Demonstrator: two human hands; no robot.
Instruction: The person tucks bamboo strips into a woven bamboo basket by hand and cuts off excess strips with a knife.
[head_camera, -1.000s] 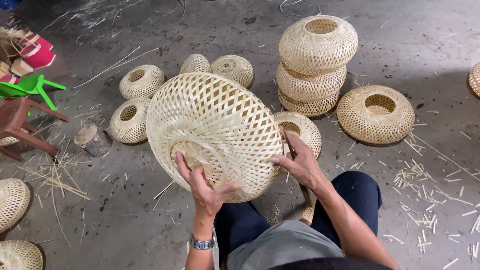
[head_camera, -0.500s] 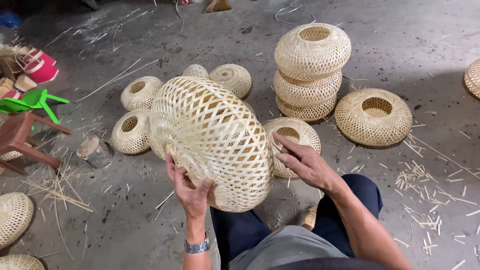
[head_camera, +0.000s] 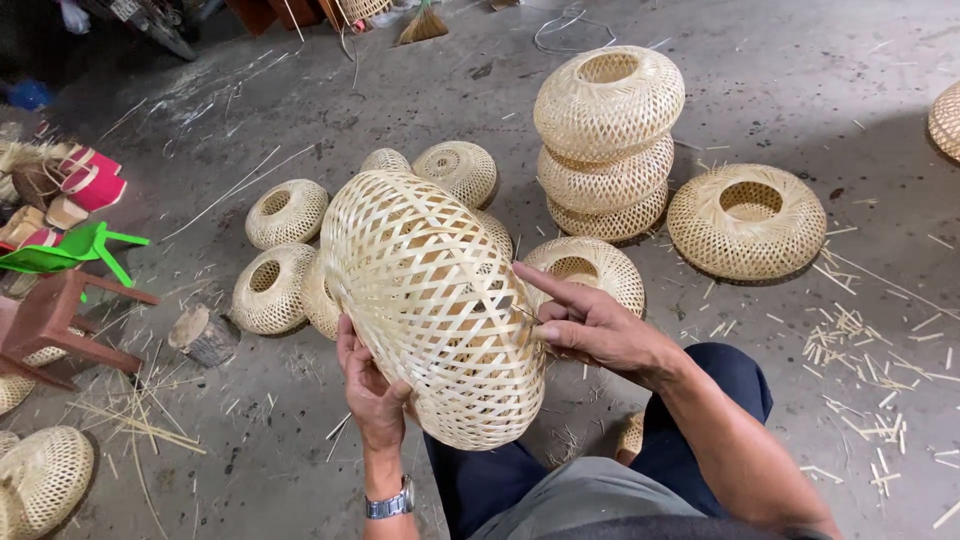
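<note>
While your left hand (head_camera: 372, 385) grips the basket's (head_camera: 435, 300) lower rim, it tilts on edge. Your right hand (head_camera: 590, 325) pinches a strand on its side, forefinger straight.

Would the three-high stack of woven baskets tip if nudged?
Probably: the basket stack rests rounded shells on each other and the top one looks offset. Open lattice weave suggests it is light, so a push would likely slide or topple it.

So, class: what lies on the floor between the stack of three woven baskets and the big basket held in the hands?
In the head view, one woven basket lies there, opening up.
</note>
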